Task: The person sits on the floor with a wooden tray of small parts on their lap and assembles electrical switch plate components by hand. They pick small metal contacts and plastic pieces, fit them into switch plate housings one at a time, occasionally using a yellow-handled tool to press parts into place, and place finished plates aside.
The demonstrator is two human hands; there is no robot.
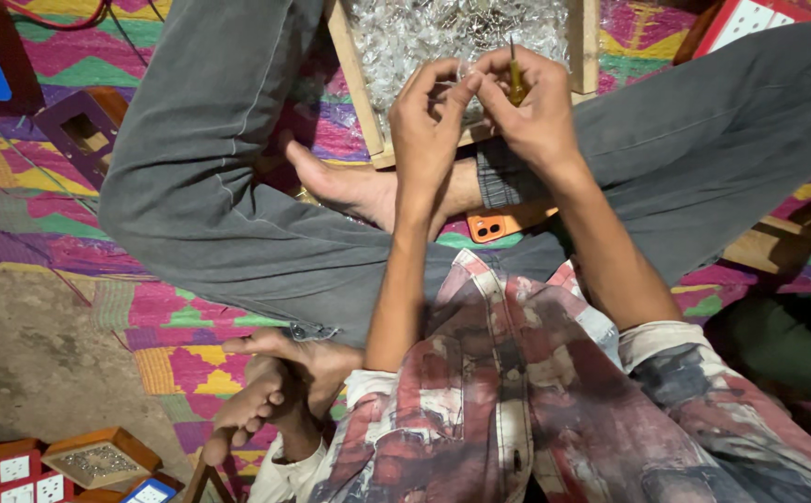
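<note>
I sit cross-legged in grey trousers on a patterned mat. My left hand (pixel 432 116) pinches a small clear packet at its fingertips. My right hand (pixel 531 110) grips a yellow-handled screwdriver (pixel 515 82), its thin shaft pointing up, and touches the same packet. Both hands meet just over the near edge of a wooden tray (pixel 357 84) filled with several small clear plastic packets (pixel 443 33). What the packet contains is too small to tell.
An orange phone (pixel 497 224) lies on my lap by my ankle. Another person's feet (pixel 275 391) rest at lower left. Red-and-white switch boards (pixel 0 470) and a small wooden box (pixel 98 458) sit bottom left; a brown frame (pixel 84 126) lies left; bare floor (pixel 24 345) beside the mat.
</note>
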